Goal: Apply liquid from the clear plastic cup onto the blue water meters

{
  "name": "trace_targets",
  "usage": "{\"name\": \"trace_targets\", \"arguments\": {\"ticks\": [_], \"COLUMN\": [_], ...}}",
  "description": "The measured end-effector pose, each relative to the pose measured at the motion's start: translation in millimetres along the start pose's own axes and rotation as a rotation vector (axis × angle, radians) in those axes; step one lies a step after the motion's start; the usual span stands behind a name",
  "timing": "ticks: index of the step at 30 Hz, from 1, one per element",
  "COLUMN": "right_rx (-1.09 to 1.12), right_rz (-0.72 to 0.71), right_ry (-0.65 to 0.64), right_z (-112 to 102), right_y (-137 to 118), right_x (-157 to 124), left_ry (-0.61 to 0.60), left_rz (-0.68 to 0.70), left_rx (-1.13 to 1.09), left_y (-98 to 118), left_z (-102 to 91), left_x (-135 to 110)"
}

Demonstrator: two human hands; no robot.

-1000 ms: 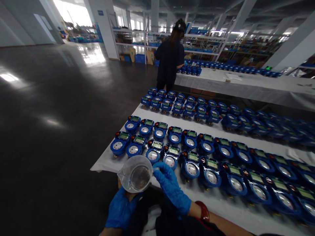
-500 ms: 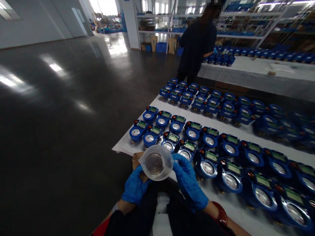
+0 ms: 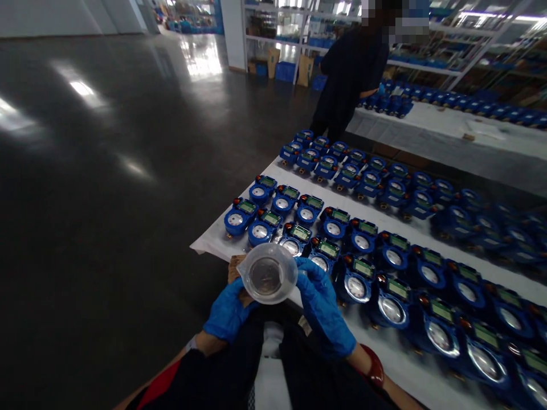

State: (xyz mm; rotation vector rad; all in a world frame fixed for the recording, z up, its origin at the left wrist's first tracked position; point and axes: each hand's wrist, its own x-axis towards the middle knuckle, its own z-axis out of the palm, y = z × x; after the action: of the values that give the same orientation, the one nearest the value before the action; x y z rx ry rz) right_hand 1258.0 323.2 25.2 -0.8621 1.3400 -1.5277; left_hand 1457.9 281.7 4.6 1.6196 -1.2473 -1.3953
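Both my hands wear blue gloves. My right hand [image 3: 325, 306] grips the handle side of a clear plastic measuring cup [image 3: 267, 273] held in front of me, its mouth up. My left hand [image 3: 226, 312] sits under the cup's left side, against a brown cardboard piece [image 3: 233, 267]; whether it supports the cup I cannot tell. Just beyond the cup, rows of blue water meters [image 3: 333, 222] with round dials and green displays lie on a white-covered table [image 3: 213, 242].
A person in dark clothes [image 3: 352, 80] stands at the table's far end, beside a second white table [image 3: 444, 134] with more blue meters. Dark shiny floor [image 3: 106, 171] spreads to the left. Shelving and boxes line the back.
The view has swung down and left, so table and meters sit more to the right. My hands still hold the cup in the same grip, now closer to the table's near corner.
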Motion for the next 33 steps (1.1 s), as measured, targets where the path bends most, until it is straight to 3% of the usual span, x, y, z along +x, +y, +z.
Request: {"name": "trace_targets", "arguments": {"ticks": [10, 24, 33], "right_rx": [-0.132, -0.103, -0.084], "right_rz": [0.115, 0.118, 0.079], "right_ry": [-0.044, -0.070, -0.092], "right_z": [-4, -4, -3], "right_y": [-13, -20, -15], "right_x": [-3, -6, -5], "left_ry": [0.009, 0.071, 0.036], "left_rz": [-0.002, 0.002, 0.048], "left_rx": [0.024, 0.076, 0.140], "left_y": [-8, -5, -14], "left_z": [5.7, 5.2, -0.7], "left_x": [-1, -6, -3]}}
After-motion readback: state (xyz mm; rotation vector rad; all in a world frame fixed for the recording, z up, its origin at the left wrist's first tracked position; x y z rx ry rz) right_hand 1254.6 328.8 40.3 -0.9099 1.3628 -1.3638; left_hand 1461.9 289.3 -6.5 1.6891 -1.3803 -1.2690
